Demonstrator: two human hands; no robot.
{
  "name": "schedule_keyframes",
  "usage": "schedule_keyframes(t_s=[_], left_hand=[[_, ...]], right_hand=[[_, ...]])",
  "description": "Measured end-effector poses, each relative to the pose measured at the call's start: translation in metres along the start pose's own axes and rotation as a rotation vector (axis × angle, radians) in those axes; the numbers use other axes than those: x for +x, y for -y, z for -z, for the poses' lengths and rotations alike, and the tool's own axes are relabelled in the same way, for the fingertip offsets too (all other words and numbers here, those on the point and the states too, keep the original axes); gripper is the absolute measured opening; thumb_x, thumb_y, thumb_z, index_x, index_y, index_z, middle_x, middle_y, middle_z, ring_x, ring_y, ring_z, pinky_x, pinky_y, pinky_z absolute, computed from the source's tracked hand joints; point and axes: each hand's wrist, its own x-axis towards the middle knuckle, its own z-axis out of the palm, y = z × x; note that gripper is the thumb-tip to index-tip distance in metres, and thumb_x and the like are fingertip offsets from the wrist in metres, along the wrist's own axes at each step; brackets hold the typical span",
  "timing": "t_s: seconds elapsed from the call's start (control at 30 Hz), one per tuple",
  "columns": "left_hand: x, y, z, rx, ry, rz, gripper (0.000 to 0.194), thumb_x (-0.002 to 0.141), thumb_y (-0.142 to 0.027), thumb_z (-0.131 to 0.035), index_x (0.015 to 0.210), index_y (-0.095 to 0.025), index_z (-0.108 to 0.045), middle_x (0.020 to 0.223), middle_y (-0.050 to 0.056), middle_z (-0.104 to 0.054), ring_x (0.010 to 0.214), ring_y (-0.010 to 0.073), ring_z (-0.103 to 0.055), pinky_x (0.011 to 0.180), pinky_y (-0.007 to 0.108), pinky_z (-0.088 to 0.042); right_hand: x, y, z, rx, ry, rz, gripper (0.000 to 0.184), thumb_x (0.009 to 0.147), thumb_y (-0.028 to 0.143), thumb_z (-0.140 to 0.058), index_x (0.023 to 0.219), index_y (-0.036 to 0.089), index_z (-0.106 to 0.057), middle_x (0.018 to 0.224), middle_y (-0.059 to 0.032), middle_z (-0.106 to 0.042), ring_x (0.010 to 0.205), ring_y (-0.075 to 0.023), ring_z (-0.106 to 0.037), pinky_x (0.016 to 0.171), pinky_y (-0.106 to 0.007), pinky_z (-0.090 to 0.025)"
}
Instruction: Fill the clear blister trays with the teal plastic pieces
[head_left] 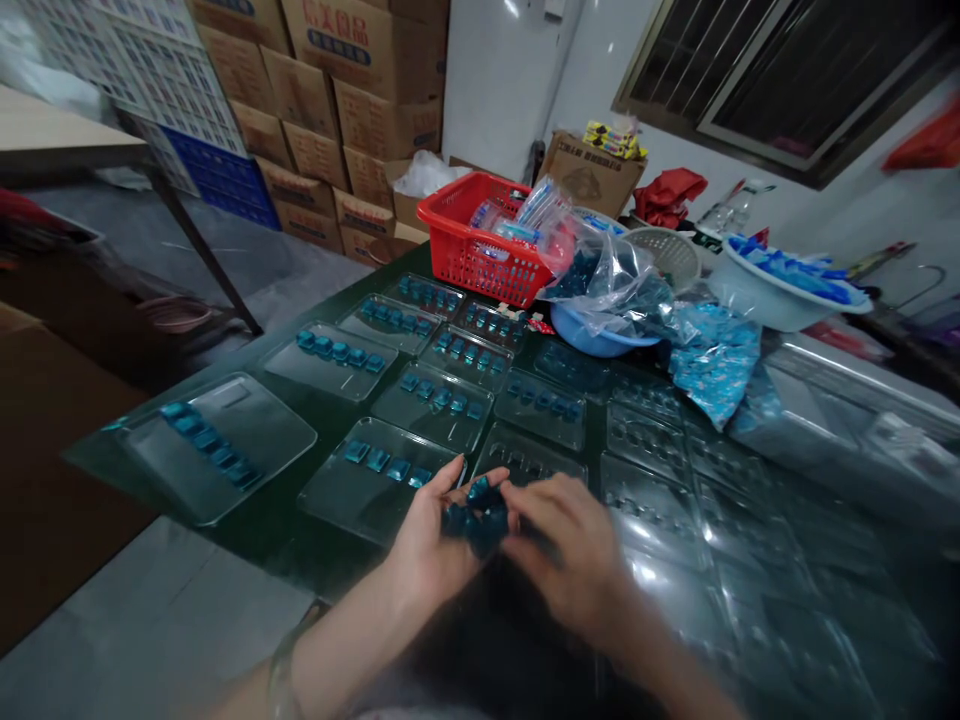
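My left hand [431, 545] is cupped palm up near the table's front edge and holds a small pile of blue pieces [474, 520]. My right hand [574, 555] is beside it, fingers pinched at the pile, somewhat blurred. Just beyond my hands lies a clear plastic tray [360, 490] with a short row of blue pieces in its slots. Several more clear trays [439, 405] with rows of blue pieces cover the dark table [285, 520].
A red basket [480, 245] with packets, a blue bowl [592, 335] under a clear bag, a white bowl [780, 295] of blue pieces and a blue patterned bag [712, 360] stand at the back. Empty trays lie right. Cardboard boxes [337, 110] are stacked behind.
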Motion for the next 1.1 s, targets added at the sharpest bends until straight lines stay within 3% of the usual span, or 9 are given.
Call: schedule_keyframes(t_s=[0.1, 0.2, 0.4, 0.57, 0.87, 0.97, 1.1], left_hand=[[0.0, 0.002, -0.002, 0.03, -0.02, -0.025, 0.031, 0.076, -0.033, -0.05, 0.085, -0.005, -0.06, 0.07, 0.011, -0.061, 0.067, 0.0218, -0.061, 0.063, 0.033, -0.049], [-0.003, 0.004, -0.003, 0.043, -0.022, -0.039, 0.029, 0.075, -0.032, -0.05, 0.08, -0.006, -0.061, 0.066, 0.009, -0.061, 0.065, 0.0198, -0.06, 0.062, 0.031, -0.049], [-0.005, 0.005, -0.002, 0.108, -0.078, -0.056, 0.03, 0.074, -0.036, -0.052, 0.075, -0.008, -0.062, 0.065, 0.009, -0.061, 0.058, 0.0169, -0.058, 0.058, 0.029, -0.048], [-0.002, 0.006, 0.001, 0.125, -0.11, -0.058, 0.029, 0.073, -0.035, -0.053, 0.074, -0.007, -0.062, 0.062, 0.009, -0.061, 0.057, 0.0167, -0.057, 0.053, 0.026, -0.046], [-0.002, 0.006, 0.0, 0.146, -0.121, -0.07, 0.028, 0.073, -0.034, -0.053, 0.075, -0.008, -0.062, 0.064, 0.008, -0.062, 0.058, 0.0169, -0.058, 0.056, 0.028, -0.046], [-0.005, 0.009, -0.001, 0.234, -0.121, -0.11, 0.023, 0.071, -0.031, -0.056, 0.076, -0.009, -0.063, 0.067, 0.007, -0.063, 0.059, 0.0155, -0.057, 0.054, 0.026, -0.045], [-0.013, 0.017, -0.001, 0.47, -0.013, -0.235, 0.016, 0.068, -0.02, -0.06, 0.081, -0.01, -0.065, 0.075, 0.008, -0.064, 0.065, 0.0174, -0.057, 0.057, 0.028, -0.045]], right_hand=[[-0.005, 0.024, -0.004, -0.137, 0.047, 0.057, 0.024, 0.08, 0.023, -0.049, 0.103, 0.02, -0.054, 0.086, -0.0072, -0.053, 0.079, -0.0204, -0.047, 0.068, -0.037, -0.036], [-0.005, 0.025, -0.008, -0.221, 0.066, 0.061, 0.022, 0.081, 0.018, -0.046, 0.1, 0.023, -0.056, 0.081, -0.0057, -0.053, 0.076, -0.0195, -0.045, 0.063, -0.035, -0.033], [-0.005, 0.023, -0.011, -0.098, 0.134, 0.013, 0.011, 0.08, 0.019, -0.046, 0.078, 0.02, -0.057, 0.08, -0.0043, -0.052, 0.078, -0.0193, -0.044, 0.067, -0.036, -0.032], [-0.008, 0.02, -0.015, 0.094, 0.084, -0.051, 0.01, 0.079, 0.016, -0.046, 0.076, 0.019, -0.055, 0.08, -0.0032, -0.052, 0.079, -0.0178, -0.045, 0.07, -0.035, -0.033], [-0.012, 0.018, -0.021, 0.225, -0.005, -0.121, 0.013, 0.078, 0.012, -0.047, 0.076, 0.02, -0.056, 0.082, -0.0029, -0.051, 0.082, -0.0183, -0.045, 0.073, -0.037, -0.034], [-0.012, 0.016, -0.02, 0.358, -0.11, -0.207, 0.01, 0.076, 0.012, -0.049, 0.075, 0.02, -0.054, 0.084, -0.0034, -0.05, 0.084, -0.0183, -0.046, 0.075, -0.037, -0.036], [-0.011, 0.008, -0.018, 0.498, -0.186, -0.359, 0.009, 0.075, 0.012, -0.05, 0.07, 0.019, -0.053, 0.086, -0.0034, -0.05, 0.083, -0.0172, -0.049, 0.075, -0.034, -0.039]])
